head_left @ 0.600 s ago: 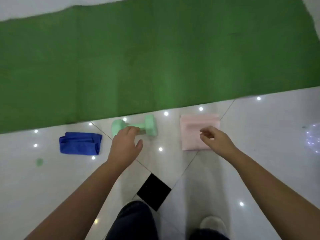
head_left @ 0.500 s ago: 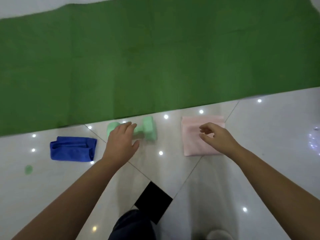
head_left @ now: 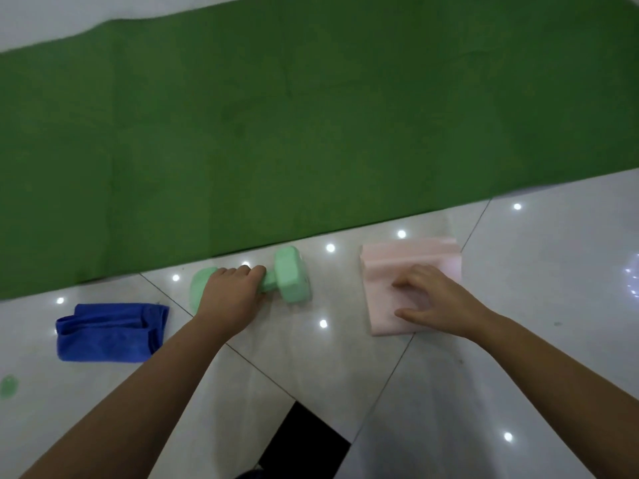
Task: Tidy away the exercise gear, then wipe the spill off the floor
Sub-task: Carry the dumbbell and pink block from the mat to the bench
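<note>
Left hand (head_left: 230, 295) wraps fingers round green dumbbell (head_left: 292, 276) to lift it; right hand (head_left: 435, 300) lies spread-fingered on pink cloth (head_left: 415, 255).

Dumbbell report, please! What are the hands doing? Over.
Left hand grips dumbbell, on floor by mat. Right hand rests on pink towel. Nothing blocking; spill not yet wiped.

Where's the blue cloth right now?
In the head view, the blue cloth lies on the floor at the left, beside the green dumbbell and just in front of the green mat.
</note>
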Demonstrator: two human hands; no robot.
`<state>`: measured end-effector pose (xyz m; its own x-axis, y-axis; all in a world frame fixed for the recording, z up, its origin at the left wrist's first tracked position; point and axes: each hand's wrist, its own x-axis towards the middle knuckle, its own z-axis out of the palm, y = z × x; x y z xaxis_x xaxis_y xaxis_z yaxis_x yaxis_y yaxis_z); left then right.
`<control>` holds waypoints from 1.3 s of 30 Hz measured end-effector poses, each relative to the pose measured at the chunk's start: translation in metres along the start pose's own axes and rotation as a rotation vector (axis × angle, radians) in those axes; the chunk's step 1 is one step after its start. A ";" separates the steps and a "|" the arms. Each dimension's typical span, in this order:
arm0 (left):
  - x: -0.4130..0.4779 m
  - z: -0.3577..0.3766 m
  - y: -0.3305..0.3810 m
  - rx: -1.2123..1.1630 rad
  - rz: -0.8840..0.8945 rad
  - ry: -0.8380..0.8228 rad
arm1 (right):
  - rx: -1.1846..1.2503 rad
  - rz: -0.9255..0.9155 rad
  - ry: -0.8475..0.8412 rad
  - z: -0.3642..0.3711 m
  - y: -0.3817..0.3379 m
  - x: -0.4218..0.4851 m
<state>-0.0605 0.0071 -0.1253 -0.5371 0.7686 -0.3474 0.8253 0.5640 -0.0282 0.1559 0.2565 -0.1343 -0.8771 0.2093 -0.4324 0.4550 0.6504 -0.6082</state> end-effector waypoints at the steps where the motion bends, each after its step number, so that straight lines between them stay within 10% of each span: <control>1: 0.000 0.002 0.003 -0.002 0.000 0.011 | -0.018 -0.014 0.003 0.001 0.002 -0.001; 13: 0.010 0.000 0.038 -0.082 0.095 0.017 | -0.288 -0.232 0.069 0.011 0.030 -0.021; 39: 0.016 -0.001 0.041 -0.092 0.146 0.014 | -0.204 0.102 -0.035 -0.043 0.013 0.053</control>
<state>-0.0353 0.0426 -0.1312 -0.4152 0.8482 -0.3287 0.8758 0.4705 0.1079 0.1087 0.3070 -0.1367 -0.8208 0.2579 -0.5097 0.4969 0.7625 -0.4143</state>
